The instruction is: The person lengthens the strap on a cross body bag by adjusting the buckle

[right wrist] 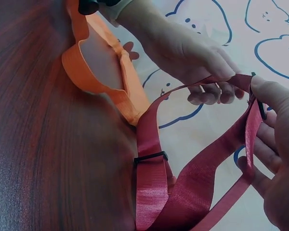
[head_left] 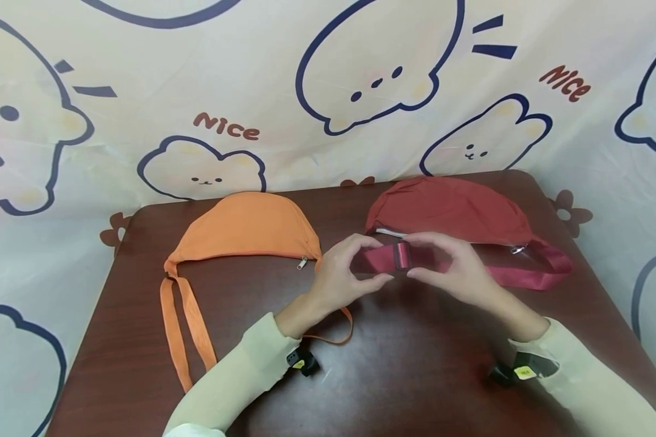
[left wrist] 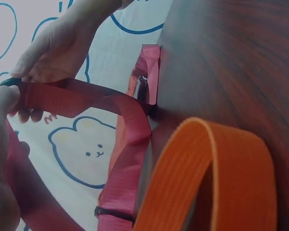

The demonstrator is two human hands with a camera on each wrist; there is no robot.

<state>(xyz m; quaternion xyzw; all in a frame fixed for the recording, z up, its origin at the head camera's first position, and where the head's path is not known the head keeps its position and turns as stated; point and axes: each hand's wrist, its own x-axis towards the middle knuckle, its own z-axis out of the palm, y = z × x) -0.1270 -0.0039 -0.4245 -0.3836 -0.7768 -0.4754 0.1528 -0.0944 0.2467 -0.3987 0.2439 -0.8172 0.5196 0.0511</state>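
A dark red waist bag (head_left: 448, 209) lies at the back right of the table, its strap raised toward me. My left hand (head_left: 333, 276) pinches the dark red strap (head_left: 376, 260) left of a black slider buckle (head_left: 401, 256). From the other side, my right hand (head_left: 464, 273) pinches the strap at that slider, thumb and fingers right at its edge in the right wrist view. The strap loops down between the hands and the bag, and a second black slider (right wrist: 151, 157) sits lower on it.
To the left, an orange waist bag (head_left: 246, 224) lies on the brown table (head_left: 415, 376). Its orange strap (head_left: 177, 328) trails toward the front, and part passes under my left arm. A cartoon-printed cloth (head_left: 284, 79) hangs behind and beside the table.
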